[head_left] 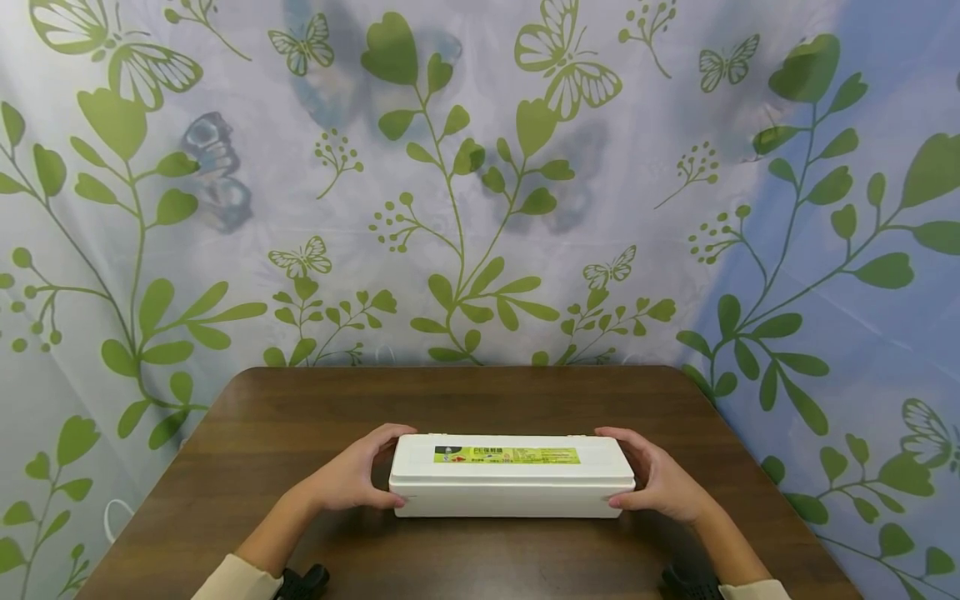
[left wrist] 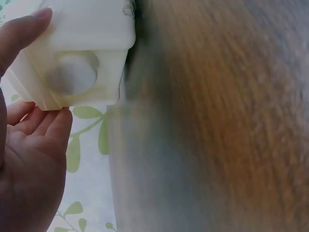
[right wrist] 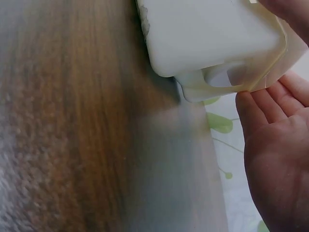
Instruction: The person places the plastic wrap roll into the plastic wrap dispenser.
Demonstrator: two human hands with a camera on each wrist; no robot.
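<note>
A long white cling film box (head_left: 510, 502) with a green and yellow label (head_left: 540, 456) on its lid lies crosswise in front of me. The lid appears closed. My left hand (head_left: 352, 473) grips its left end, thumb at the front corner and fingers behind. At the other end my right hand (head_left: 663, 479) holds it the same way. In the left wrist view a round opening (left wrist: 75, 75) shows in the box's end wall, with fingertips against the far edge. The right wrist view shows a similar opening (right wrist: 219, 76). Whether the box touches the table is hard to tell.
The dark brown wooden table (head_left: 450, 396) has rounded back corners. Behind it hangs a pale curtain (head_left: 480, 225) printed with green leaves and butterflies, which also runs along both sides. A thin white loop (head_left: 112, 521) shows beside the table's left edge.
</note>
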